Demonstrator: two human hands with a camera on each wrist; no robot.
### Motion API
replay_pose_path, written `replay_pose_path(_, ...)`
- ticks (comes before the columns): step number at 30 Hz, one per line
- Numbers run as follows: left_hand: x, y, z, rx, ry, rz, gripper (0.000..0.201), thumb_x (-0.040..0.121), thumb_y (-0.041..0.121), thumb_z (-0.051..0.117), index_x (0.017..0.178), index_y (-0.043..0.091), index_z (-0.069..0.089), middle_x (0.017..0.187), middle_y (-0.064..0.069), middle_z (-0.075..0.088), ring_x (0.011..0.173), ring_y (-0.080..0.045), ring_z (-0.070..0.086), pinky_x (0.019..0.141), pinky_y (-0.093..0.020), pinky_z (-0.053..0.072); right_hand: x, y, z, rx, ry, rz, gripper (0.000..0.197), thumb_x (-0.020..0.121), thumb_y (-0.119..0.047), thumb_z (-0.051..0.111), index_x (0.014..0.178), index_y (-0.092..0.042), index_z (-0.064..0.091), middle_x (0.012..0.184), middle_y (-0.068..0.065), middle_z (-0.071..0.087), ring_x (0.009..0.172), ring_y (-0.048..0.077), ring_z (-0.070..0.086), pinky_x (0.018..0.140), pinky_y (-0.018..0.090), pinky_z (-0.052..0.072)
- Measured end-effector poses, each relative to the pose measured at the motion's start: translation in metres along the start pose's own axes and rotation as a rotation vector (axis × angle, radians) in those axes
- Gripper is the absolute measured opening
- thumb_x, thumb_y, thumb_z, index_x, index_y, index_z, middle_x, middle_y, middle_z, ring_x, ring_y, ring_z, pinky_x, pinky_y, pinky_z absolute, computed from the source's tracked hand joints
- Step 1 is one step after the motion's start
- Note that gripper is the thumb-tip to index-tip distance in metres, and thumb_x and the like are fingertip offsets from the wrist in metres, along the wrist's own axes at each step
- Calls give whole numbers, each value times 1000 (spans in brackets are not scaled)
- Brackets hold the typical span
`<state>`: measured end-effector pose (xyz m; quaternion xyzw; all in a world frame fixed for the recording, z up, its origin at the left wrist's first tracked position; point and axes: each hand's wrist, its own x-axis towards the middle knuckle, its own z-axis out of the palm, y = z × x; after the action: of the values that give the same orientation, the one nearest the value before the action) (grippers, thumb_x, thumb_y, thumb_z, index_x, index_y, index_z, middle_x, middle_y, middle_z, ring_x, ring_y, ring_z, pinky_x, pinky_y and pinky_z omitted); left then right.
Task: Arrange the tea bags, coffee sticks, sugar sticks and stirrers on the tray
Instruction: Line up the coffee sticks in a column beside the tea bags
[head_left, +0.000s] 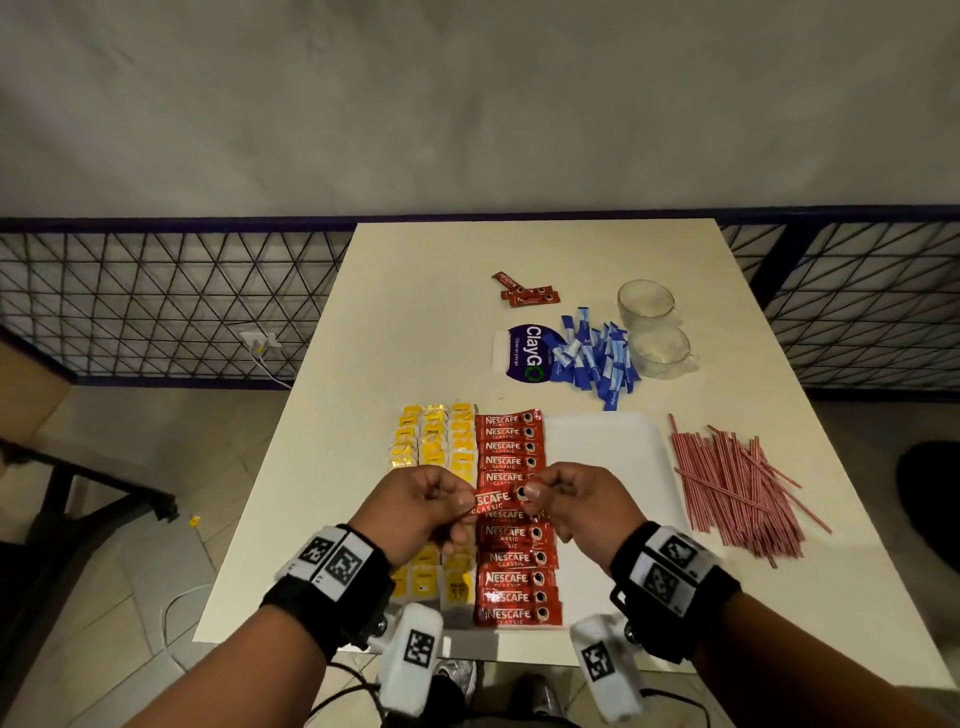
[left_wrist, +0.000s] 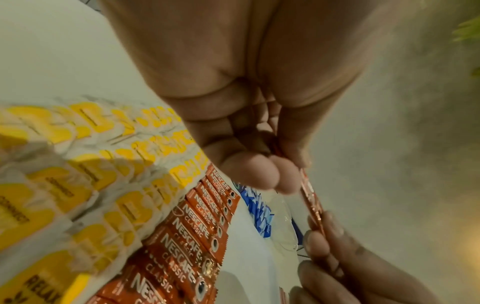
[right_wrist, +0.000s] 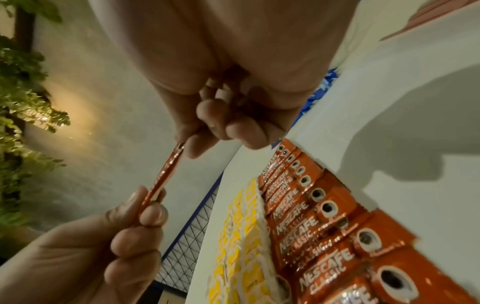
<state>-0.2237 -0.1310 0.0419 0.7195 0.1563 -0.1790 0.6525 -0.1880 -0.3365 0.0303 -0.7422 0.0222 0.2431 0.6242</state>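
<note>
We pinch one red foil coffee stick (head_left: 500, 500) by its ends — left hand (head_left: 422, 506), right hand (head_left: 576, 501) — and should lower it level into the red column's gap on the white plastic tray (head_left: 608, 441).

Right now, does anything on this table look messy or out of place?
Yes. The blue sugar sticks lie in a loose heap on the table, off the tray, partly over a ClayGo sign. The red stirrers are scattered beside the tray. Three stray coffee sticks lie apart from the neat row.
</note>
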Motion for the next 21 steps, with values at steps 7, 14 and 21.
replay_pose_path(7,4,-11,4,36,118,7,8,85,5,69,82,0,64,57,-7,63,45,-20,55,43,-27,46,0,22,-12,23,-47,147,10,89,-15,66,93,-7,70,60,-2,62,45,11,40,47,24,38)
replay_pose_path(14,10,-61,-54,686,490,-210,13,90,34,62,88,21,63,95,-4,70,90,-27,66,74,-26,45,0,65,-31,-127,-17,306,10,90,-16,65,86,-9,71,67,1,68,47,12,39,47,25,36)
replay_pose_path(21,12,-108,-67,625,368,-408,10,87,21,62,96,20,65,105,-8,69,97,-30,65,87,-37,55,6,87,-22,-180,-32,390,9,86,-23,68,84,-14,71,76,6,68,52,15,40,50,28,36)
